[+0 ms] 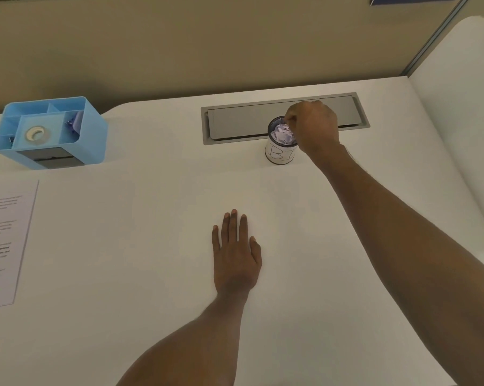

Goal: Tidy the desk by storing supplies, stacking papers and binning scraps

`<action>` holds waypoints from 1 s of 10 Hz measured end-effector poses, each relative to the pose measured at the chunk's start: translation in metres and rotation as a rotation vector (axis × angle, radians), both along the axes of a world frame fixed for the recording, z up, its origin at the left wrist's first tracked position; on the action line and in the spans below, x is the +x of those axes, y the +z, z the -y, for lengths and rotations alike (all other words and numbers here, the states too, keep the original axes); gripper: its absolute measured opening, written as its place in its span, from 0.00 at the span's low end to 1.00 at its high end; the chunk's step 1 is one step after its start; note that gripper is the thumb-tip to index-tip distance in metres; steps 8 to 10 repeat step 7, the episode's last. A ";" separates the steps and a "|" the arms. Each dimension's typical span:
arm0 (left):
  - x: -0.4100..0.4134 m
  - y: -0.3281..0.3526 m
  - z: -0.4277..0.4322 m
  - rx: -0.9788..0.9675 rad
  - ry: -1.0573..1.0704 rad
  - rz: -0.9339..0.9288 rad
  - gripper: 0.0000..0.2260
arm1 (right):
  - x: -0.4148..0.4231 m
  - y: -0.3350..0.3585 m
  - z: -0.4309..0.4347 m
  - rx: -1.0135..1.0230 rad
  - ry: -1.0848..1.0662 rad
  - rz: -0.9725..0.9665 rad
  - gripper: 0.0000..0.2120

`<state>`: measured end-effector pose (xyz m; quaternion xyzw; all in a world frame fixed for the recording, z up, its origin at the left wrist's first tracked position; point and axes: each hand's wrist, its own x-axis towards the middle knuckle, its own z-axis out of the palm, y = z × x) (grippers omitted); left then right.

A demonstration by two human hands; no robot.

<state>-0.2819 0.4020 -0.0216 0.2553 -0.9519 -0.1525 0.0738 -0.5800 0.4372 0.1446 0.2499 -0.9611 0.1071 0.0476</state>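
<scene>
A small round bin (279,154) with a white label stands mid-desk by the grey cable hatch. Crumpled paper scraps (283,135) fill its top. My right hand (313,126) hovers over the bin's right rim, fingers curled down toward the scraps; whether it pinches one I cannot tell. My left hand (236,252) lies flat and open on the white desk (151,246), holding nothing. At the far left stands a blue desk organizer (50,132) with a tape roll (36,134) and small supplies in its compartments. Printed papers (4,240) lie at the left edge.
A grey cable hatch (285,118) is set into the desk behind the bin. A beige partition wall runs along the back, and a white side panel (457,93) rises on the right.
</scene>
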 end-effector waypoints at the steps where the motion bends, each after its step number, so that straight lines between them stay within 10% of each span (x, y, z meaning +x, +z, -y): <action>1: 0.000 0.000 0.000 0.001 -0.008 0.000 0.25 | 0.004 0.003 0.002 0.012 0.018 -0.083 0.10; 10: 0.003 0.005 0.005 0.087 -0.039 -0.007 0.28 | 0.074 -0.012 -0.030 -0.172 -0.072 -0.237 0.07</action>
